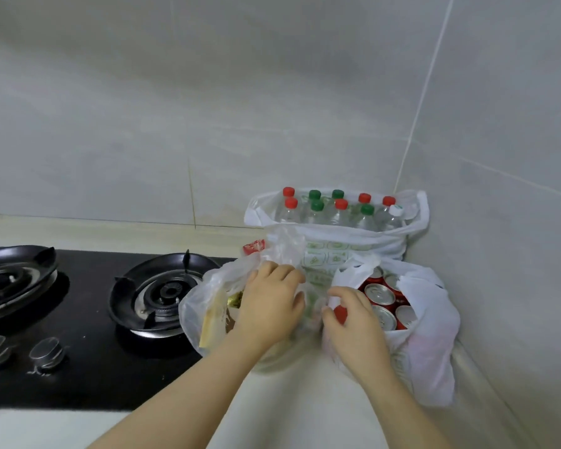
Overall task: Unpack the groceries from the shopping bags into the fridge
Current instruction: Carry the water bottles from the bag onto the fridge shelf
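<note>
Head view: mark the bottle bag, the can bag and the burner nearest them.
bottle bag [353, 244], head view, its printed front wall.
can bag [431, 351], head view, its white side wall.
burner [169, 291], head view, its centre cap.

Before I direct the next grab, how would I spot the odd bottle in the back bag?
Find the wall corner right of the stove; the rearmost white bag there stands full of clear bottles. Take the bottle at the right end, nearest the side wall: it alone has a white cap, the others red or green.
</note>
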The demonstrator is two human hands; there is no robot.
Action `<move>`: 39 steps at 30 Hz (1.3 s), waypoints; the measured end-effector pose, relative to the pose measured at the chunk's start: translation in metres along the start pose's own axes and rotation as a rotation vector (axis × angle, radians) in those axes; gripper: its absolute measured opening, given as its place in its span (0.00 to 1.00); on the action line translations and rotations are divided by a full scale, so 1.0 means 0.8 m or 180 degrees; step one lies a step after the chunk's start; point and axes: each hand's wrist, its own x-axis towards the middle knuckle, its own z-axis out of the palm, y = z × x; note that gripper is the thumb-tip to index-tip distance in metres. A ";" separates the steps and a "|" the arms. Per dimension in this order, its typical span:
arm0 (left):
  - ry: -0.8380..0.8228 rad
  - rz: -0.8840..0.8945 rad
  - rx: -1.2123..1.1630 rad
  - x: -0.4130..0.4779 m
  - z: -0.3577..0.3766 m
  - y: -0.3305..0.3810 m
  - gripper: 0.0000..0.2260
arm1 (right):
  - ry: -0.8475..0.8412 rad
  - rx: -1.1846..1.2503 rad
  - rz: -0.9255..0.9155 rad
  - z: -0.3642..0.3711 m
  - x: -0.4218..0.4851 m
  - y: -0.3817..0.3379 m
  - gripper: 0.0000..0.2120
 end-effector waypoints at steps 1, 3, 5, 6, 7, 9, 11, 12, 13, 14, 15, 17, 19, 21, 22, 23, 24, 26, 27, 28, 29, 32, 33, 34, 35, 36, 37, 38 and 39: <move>0.0056 0.0076 -0.0003 0.007 0.001 -0.001 0.10 | 0.0039 -0.0032 0.0024 0.000 0.005 -0.002 0.13; 0.0170 0.0184 0.0037 0.022 0.001 0.000 0.09 | 0.0091 -0.0074 0.0080 -0.002 0.015 -0.004 0.14; 0.0250 0.0265 0.0152 0.039 0.002 0.003 0.08 | 0.0115 -0.0150 0.0122 -0.006 0.025 -0.002 0.14; 0.0266 0.0294 0.0197 0.048 0.002 0.004 0.08 | 0.0117 -0.0232 0.0125 -0.008 0.031 -0.001 0.14; 0.0280 0.0322 0.0242 0.058 0.002 0.005 0.09 | 0.0119 -0.0323 0.0124 -0.011 0.038 0.000 0.14; 0.0289 0.0396 0.0349 0.075 0.005 0.009 0.07 | 0.0165 -0.0539 0.0095 -0.017 0.053 0.003 0.13; 0.0228 0.0525 0.0341 0.094 0.008 0.015 0.05 | 0.0229 -0.0781 0.0054 -0.025 0.069 0.006 0.13; 0.0145 0.0587 0.0309 0.102 0.009 0.019 0.05 | 0.0241 -0.0860 0.0053 -0.029 0.076 0.008 0.14; 0.0053 0.0634 0.0284 0.110 0.015 0.023 0.06 | 0.0232 -0.0909 0.0069 -0.032 0.084 0.011 0.14; -0.0053 0.0660 0.0256 0.117 0.020 0.025 0.07 | 0.0202 -0.0947 0.0101 -0.036 0.092 0.015 0.14; -0.0143 0.0683 0.0195 0.125 0.026 0.027 0.08 | 0.0156 -0.0984 0.0135 -0.040 0.100 0.020 0.14; -0.0363 0.0660 -0.0061 0.138 0.037 0.033 0.09 | 0.0049 -0.1084 0.0176 -0.049 0.116 0.031 0.15; -0.0687 0.0518 -0.0116 0.150 0.047 0.042 0.12 | 0.0004 -0.1169 0.0200 -0.060 0.133 0.045 0.16; -0.0817 0.0345 -0.0208 0.162 0.061 0.051 0.15 | 0.0007 -0.1239 0.0205 -0.070 0.149 0.062 0.16; -0.0845 0.0272 -0.0295 0.167 0.068 0.057 0.17 | 0.0010 -0.1275 0.0208 -0.075 0.157 0.071 0.17; -0.0885 0.0222 -0.0365 0.173 0.076 0.062 0.19 | 0.0012 -0.1308 0.0218 -0.080 0.166 0.080 0.17; -0.0929 0.0194 -0.0346 0.179 0.084 0.066 0.21 | 0.0003 -0.1346 0.0227 -0.084 0.175 0.090 0.17; -0.1100 0.0133 -0.0053 0.190 0.100 0.074 0.26 | -0.0073 -0.1460 0.0232 -0.091 0.194 0.110 0.19; -0.1243 0.0062 0.0107 0.195 0.107 0.077 0.29 | -0.0119 -0.1529 0.0237 -0.094 0.203 0.119 0.20; -0.1408 -0.0028 0.0211 0.201 0.115 0.080 0.31 | -0.0158 -0.1592 0.0251 -0.096 0.212 0.129 0.21; -0.1554 -0.0116 0.0253 0.206 0.123 0.082 0.33 | -0.0190 -0.1641 0.0278 -0.098 0.221 0.138 0.22; -0.1672 -0.0248 0.0288 0.223 0.148 0.083 0.34 | -0.0203 -0.1827 0.0286 -0.101 0.247 0.162 0.26; -0.1657 -0.0271 0.0293 0.227 0.156 0.082 0.34 | -0.0194 -0.1888 0.0251 -0.102 0.256 0.168 0.27; -0.1645 -0.0296 0.0302 0.230 0.164 0.081 0.33 | -0.0206 -0.1906 0.0247 -0.101 0.264 0.173 0.29; -0.1646 -0.0332 0.0329 0.232 0.171 0.080 0.32 | -0.0238 -0.1870 0.0294 -0.098 0.272 0.178 0.30; -0.1659 -0.0384 0.0384 0.233 0.178 0.079 0.31 | -0.0302 -0.1813 0.0390 -0.094 0.278 0.182 0.31; -0.1670 -0.0446 0.0464 0.234 0.183 0.076 0.29 | -0.0393 -0.1769 0.0515 -0.088 0.282 0.187 0.32; -0.1665 -0.0504 0.0548 0.234 0.189 0.074 0.28 | -0.0492 -0.1746 0.0642 -0.080 0.285 0.192 0.34; -0.1653 -0.0550 0.0618 0.233 0.194 0.071 0.26 | -0.0572 -0.1713 0.0759 -0.071 0.286 0.199 0.34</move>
